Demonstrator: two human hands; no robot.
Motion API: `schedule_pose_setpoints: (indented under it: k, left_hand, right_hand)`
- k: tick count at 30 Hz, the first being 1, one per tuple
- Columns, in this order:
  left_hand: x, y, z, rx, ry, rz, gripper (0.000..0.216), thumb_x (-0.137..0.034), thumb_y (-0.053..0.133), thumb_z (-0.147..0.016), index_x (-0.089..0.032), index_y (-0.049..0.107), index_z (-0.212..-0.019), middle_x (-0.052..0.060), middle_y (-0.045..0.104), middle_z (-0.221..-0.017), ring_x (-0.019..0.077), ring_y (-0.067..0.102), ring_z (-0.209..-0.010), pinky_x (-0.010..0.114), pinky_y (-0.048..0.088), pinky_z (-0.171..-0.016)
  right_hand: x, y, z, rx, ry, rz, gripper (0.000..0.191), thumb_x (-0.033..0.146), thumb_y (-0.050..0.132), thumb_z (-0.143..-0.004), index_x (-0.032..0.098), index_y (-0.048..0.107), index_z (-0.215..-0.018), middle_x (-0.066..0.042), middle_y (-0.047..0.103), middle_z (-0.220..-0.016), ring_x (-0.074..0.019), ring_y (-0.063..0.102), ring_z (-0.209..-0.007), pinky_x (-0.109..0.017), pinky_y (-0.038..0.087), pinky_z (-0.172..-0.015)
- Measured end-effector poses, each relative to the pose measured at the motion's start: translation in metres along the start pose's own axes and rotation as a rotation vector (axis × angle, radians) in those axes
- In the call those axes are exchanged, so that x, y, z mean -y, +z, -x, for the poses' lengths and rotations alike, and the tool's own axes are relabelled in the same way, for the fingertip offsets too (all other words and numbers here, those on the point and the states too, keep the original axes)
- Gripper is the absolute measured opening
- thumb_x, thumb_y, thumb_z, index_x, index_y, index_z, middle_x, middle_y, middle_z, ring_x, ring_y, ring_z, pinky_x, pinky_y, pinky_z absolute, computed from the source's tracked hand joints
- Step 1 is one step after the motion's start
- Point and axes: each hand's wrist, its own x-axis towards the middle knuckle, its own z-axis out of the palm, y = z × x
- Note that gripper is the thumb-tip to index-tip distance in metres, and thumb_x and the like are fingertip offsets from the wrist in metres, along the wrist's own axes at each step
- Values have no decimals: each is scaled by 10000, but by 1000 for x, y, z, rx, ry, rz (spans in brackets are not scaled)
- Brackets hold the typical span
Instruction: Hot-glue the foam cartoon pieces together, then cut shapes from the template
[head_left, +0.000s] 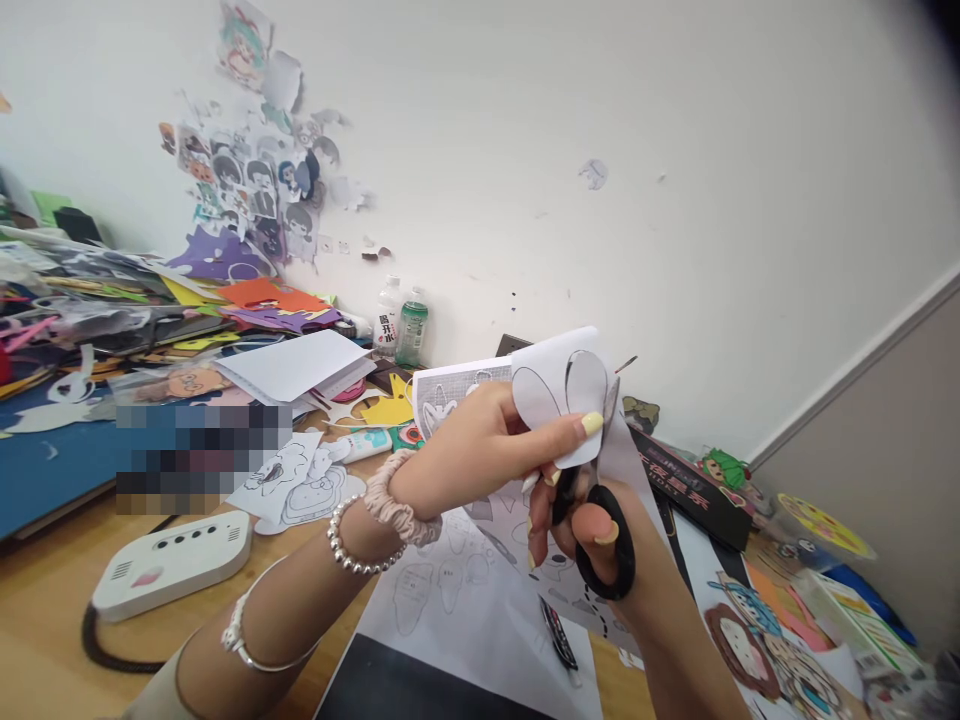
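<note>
My left hand (517,430) pinches a white paper sheet (559,375) printed with outlined, petal-like shapes, its thumb flat on the front. Black-handled scissors (611,570) are in my right hand (592,525), thumb through one loop. Their blades (609,410) stand upright at the sheet's right edge, beside the outlined shape. A strip of the paper hangs down to the right of the blades. Under my hands lie more printed sheets (442,580) with outlined drawings, and a black pen (559,640).
A white power strip (176,565) with a dark cord sits at the left. Piled paper scraps (277,295) cover the back left, near two bottles (412,325). To the right are a long black box (694,490) and coloured cut-outs (780,650). A wall (480,150) stands behind.
</note>
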Motion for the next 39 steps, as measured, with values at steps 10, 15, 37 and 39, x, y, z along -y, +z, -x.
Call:
schedule_pose_setpoints:
  k: [10, 15, 37, 39]
  left_hand:
    - [0, -2, 1, 26, -3, 32, 335, -338, 520, -780, -119, 467, -533, -48, 457, -458, 18, 403, -424, 109, 297, -382]
    - [-1, -3, 1, 68, 0, 36, 344, -338, 513, -786, -118, 450, -530, -49, 443, -459, 14, 394, -421, 106, 299, -382]
    - [-4, -6, 0, 127, -33, -63, 356, -359, 489, -796, -116, 454, -539, -51, 425, -459, 18, 398, -436, 112, 305, -404]
    - [-5, -7, 1, 140, -43, -78, 357, -357, 487, -797, -115, 454, -537, -50, 420, -462, 15, 393, -438, 109, 301, -405]
  right_hand:
    - [-4, -3, 2, -1, 51, -45, 542, 694, 451, -617, 160, 547, -620, 1, 532, -526, -104, 479, -484, -222, 347, -468]
    - [-4, -4, 2, 19, 52, -35, 573, 721, 435, -595, 162, 552, -641, -16, 559, -565, -112, 485, -501, -223, 334, -455]
    - [1, -4, 3, 10, 49, -26, 563, 701, 447, -618, 146, 540, -628, 10, 504, -499, -88, 456, -472, -205, 330, -469]
    - [-1, -5, 2, 10, 27, -20, 563, 702, 443, -616, 147, 538, -619, 8, 510, -518, -91, 466, -485, -208, 341, -481]
